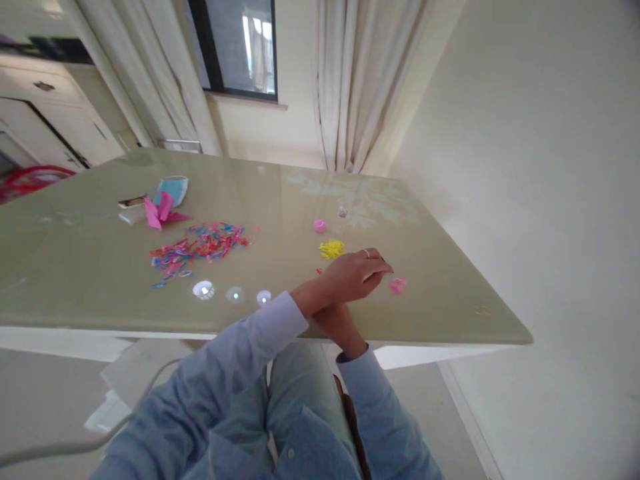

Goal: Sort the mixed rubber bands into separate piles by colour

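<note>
Left hand point(353, 276) crossed over right hand point(334, 321); left fingers bent and drawn together, cannot tell whether anything is pinched; right fingers hidden beneath the left wrist, state unknown. Small pink pieces point(398, 286) just off the left fingertips, to their right; yellow pieces point(331, 250) left of those fingers, near; mixed coloured pieces point(210, 241) well left of both. Judgement: handle pieces singly between thumb and fingertip; uncross the wrists for a clear view; lower the fingers gently, since loose pieces would probably scatter easily
</note>
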`<state>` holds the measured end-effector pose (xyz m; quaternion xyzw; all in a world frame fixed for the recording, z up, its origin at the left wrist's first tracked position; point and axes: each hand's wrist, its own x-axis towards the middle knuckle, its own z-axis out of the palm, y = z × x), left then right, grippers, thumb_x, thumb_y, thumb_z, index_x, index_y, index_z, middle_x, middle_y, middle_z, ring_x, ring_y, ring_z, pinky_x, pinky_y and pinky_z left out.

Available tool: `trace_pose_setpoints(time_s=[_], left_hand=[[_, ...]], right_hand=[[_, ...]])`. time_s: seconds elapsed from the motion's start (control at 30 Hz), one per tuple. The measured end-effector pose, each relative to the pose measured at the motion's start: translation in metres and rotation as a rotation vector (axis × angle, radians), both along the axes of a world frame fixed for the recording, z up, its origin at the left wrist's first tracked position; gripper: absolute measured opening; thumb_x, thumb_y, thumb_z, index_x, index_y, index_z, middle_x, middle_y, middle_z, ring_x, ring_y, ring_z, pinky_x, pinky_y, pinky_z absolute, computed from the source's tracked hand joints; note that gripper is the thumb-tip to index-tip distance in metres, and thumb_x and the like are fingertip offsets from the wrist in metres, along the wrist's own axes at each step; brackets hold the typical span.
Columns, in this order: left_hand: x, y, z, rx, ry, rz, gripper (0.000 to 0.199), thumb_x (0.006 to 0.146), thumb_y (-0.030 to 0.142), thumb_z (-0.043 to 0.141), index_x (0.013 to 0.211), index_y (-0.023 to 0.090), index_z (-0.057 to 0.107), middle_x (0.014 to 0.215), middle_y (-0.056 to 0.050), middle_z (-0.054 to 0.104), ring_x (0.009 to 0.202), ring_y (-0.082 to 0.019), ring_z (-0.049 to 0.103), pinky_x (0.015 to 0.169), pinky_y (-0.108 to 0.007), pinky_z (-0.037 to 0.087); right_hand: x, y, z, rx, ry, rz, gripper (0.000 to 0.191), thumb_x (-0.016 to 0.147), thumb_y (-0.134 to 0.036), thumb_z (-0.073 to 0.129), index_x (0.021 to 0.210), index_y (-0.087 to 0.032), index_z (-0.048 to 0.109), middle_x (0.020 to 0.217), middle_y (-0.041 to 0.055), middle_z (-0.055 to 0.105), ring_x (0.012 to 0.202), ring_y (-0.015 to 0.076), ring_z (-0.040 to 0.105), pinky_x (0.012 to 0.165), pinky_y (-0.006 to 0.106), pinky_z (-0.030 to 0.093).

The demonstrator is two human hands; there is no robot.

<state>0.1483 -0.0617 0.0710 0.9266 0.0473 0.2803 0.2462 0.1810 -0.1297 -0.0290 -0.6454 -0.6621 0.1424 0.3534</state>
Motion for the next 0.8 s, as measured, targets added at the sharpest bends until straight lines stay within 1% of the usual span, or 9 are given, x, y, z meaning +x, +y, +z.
trace_pose_setpoints(time_s=[0.07, 0.17, 0.2, 0.27, 0.4, 0.5, 0.63, 0.7, 0.8], left_hand=[[-0.037, 0.007, -0.002, -0.092, -0.113, 0.057, 0.028, 0.095, 0.022, 0.047, 0.108, 0.017, 0.071, 0.101, -0.01, 0.068, 0.094, -0.018, 0.063, 0.085, -0.028, 0.046], [-0.094, 0.017, -0.011, -0.24, -0.196, 0.215, 0.026, 0.094, 0.021, 0.048, 0.103, 0.016, 0.072, 0.09, -0.008, 0.068, 0.082, -0.015, 0.061, 0.077, -0.026, 0.046], [-0.112, 0.019, -0.016, -0.274, -0.195, 0.285, 0.024, 0.093, 0.021, 0.049, 0.101, 0.016, 0.072, 0.087, -0.007, 0.067, 0.078, -0.015, 0.06, 0.075, -0.025, 0.045], [-0.144, 0.023, -0.027, -0.319, -0.14, 0.369, 0.022, 0.092, 0.021, 0.051, 0.097, 0.016, 0.071, 0.086, -0.007, 0.068, 0.075, -0.014, 0.058, 0.073, -0.026, 0.044], [-0.192, 0.028, -0.047, -0.354, -0.026, 0.401, 0.02, 0.086, 0.018, 0.052, 0.09, 0.017, 0.071, 0.083, -0.006, 0.067, 0.073, -0.014, 0.057, 0.071, -0.026, 0.042], [-0.213, 0.033, -0.055, -0.419, -0.018, 0.437, 0.018, 0.081, 0.018, 0.053, 0.082, 0.017, 0.071, 0.078, -0.004, 0.067, 0.072, -0.015, 0.058, 0.071, -0.026, 0.042], [-0.221, 0.039, -0.061, -0.598, -0.094, 0.457, 0.019, 0.081, 0.023, 0.053, 0.079, 0.017, 0.071, 0.078, -0.003, 0.069, 0.072, -0.015, 0.058, 0.068, -0.025, 0.042], [-0.221, 0.041, -0.062, -0.673, -0.137, 0.475, 0.02, 0.082, 0.025, 0.053, 0.082, 0.017, 0.071, 0.076, -0.003, 0.069, 0.07, -0.015, 0.058, 0.066, -0.025, 0.042], [-0.222, 0.04, -0.064, -0.733, -0.173, 0.465, 0.021, 0.083, 0.025, 0.053, 0.083, 0.016, 0.071, 0.077, -0.003, 0.069, 0.071, -0.014, 0.057, 0.066, -0.025, 0.041]], right_hand=[[-0.002, -0.001, 0.011, -0.001, 0.053, -0.014, 0.022, 0.09, -0.025, 0.052, 0.1, -0.021, 0.071, 0.092, 0.0085, 0.074, 0.089, 0.0275, 0.066, 0.079, 0.04, 0.053], [-0.004, -0.003, 0.026, 0.002, 0.165, -0.008, 0.018, 0.087, -0.026, 0.053, 0.088, -0.018, 0.069, 0.077, 0.0049, 0.07, 0.067, 0.0187, 0.061, 0.063, 0.029, 0.05], [-0.005, -0.004, 0.029, 0.007, 0.184, -0.002, 0.017, 0.087, -0.027, 0.055, 0.087, -0.017, 0.069, 0.076, 0.0043, 0.07, 0.064, 0.017, 0.06, 0.062, 0.028, 0.049], [-0.006, -0.004, 0.033, 0.018, 0.185, -0.001, 0.016, 0.086, -0.028, 0.056, 0.086, -0.018, 0.068, 0.077, 0.0038, 0.069, 0.063, 0.0154, 0.058, 0.061, 0.026, 0.047], [-0.008, -0.001, 0.034, 0.004, 0.131, -0.035, 0.016, 0.085, -0.03, 0.057, 0.083, -0.019, 0.068, 0.073, 0.003, 0.068, 0.061, 0.0153, 0.057, 0.059, 0.027, 0.046], [-0.01, 0.005, 0.039, -0.034, 0.089, -0.038, 0.016, 0.084, -0.03, 0.058, 0.081, -0.02, 0.069, 0.07, 0.0019, 0.067, 0.059, 0.0151, 0.056, 0.057, 0.027, 0.045], [-0.022, 0.022, 0.054, -0.086, 0.068, 0.006, 0.016, 0.084, -0.031, 0.058, 0.08, -0.02, 0.069, 0.068, 0.0008, 0.066, 0.056, 0.0142, 0.055, 0.054, 0.026, 0.043], [-0.032, 0.038, 0.062, -0.096, 0.054, 0.045, 0.016, 0.085, -0.03, 0.058, 0.082, -0.019, 0.069, 0.068, 0.0005, 0.067, 0.056, 0.0134, 0.055, 0.055, 0.025, 0.043], [-0.051, 0.071, 0.072, -0.086, -0.014, 0.088, 0.015, 0.086, -0.028, 0.058, 0.087, -0.018, 0.07, 0.074, 0.0007, 0.068, 0.058, 0.0122, 0.056, 0.06, 0.024, 0.044]])
